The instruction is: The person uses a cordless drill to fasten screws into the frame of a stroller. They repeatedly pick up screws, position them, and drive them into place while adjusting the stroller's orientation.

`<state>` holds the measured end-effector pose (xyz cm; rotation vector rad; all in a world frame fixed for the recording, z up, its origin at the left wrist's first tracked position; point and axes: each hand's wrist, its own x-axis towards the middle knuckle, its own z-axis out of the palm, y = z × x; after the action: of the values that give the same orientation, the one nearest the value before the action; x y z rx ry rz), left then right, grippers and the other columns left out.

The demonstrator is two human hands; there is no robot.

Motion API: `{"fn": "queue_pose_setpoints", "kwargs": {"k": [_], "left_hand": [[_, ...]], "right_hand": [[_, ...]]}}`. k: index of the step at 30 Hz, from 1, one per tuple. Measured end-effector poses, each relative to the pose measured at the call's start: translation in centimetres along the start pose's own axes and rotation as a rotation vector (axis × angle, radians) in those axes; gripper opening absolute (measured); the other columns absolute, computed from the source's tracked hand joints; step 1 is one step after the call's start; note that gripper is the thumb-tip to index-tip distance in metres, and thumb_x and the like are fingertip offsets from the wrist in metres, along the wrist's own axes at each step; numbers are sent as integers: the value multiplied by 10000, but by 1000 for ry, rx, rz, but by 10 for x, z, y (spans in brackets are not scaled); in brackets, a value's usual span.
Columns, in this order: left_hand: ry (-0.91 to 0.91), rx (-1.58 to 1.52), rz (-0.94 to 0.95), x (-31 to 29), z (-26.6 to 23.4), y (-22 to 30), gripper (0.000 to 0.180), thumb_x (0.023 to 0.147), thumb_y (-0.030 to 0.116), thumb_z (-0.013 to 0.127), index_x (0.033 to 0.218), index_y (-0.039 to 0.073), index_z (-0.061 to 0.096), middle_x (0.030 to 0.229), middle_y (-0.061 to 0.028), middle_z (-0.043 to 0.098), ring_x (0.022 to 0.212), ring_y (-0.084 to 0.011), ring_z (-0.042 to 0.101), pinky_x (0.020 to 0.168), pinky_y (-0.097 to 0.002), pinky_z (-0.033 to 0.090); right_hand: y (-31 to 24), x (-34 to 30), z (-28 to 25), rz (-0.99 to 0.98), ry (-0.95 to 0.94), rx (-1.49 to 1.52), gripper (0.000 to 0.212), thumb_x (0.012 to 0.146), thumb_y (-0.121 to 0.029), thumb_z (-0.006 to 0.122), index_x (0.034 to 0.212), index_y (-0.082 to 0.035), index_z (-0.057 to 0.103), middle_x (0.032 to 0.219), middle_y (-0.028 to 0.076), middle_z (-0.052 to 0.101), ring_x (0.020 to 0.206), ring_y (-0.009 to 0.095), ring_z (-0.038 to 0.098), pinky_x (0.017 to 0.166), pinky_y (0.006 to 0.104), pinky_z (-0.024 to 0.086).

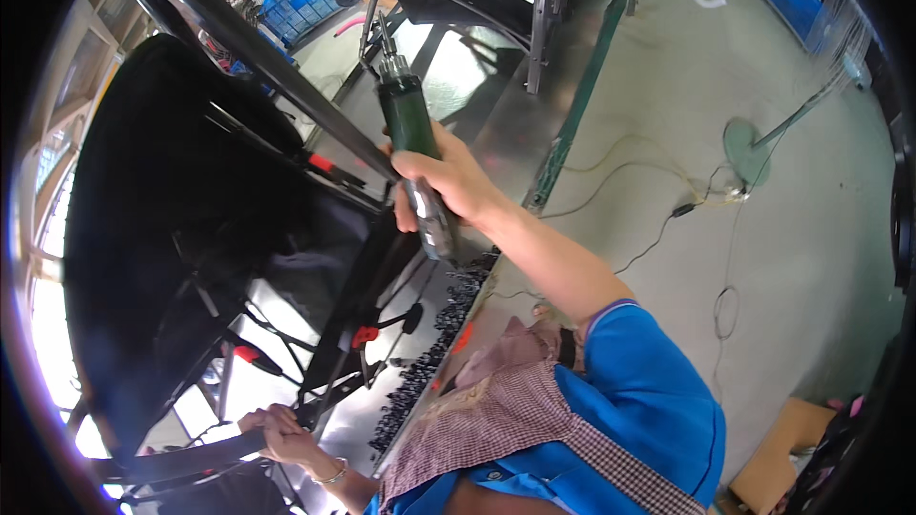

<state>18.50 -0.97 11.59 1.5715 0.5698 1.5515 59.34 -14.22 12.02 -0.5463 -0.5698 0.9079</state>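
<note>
In the head view, grasps with the right hand (447, 181) a dark green powered screwdriver (408, 119) at the middle of the frame, with fingers wrapped around the body and the bit toward the upper edge. At lower left, clasps with the left hand (283, 436) a dark bar (205, 456), near the bottom of a large black fabric-covered frame (181, 210) spread over the left half. Cannot tell how tightly, nor make out any join between bar and frame. Wears a blue shirt (649, 381) and a checked apron (506, 420). Includes small black parts (420, 381) heaped along the edge of a shiny metal worktop (515, 138), left of the apron. Shows a blue crate (296, 5) at upper left, a round-based stand (742, 148) at right, and a cardboard box (787, 453) at lower right.
</note>
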Motion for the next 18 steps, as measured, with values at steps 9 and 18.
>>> {"fn": "queue_pose_setpoints", "kwargs": {"k": [9,18], "left_hand": [[251,77,44,-18,-63,2,37,838,22,508,867,45,505,496,34,309,368,-54,254,381,-215,225],[253,177,92,-11,-67,-14,62,910,85,541,874,55,501,495,30,333,359,-42,247,365,-206,204]], "right_hand": [[-163,60,-128,-638,645,-263,488,854,-187,692,1188,-57,362,925,158,600,611,282,685,410,368,511],[-220,138,-202,-476,516,-333,432,862,-228,713,1147,-85,422,905,108,593,555,259,657,423,380,504]]}}
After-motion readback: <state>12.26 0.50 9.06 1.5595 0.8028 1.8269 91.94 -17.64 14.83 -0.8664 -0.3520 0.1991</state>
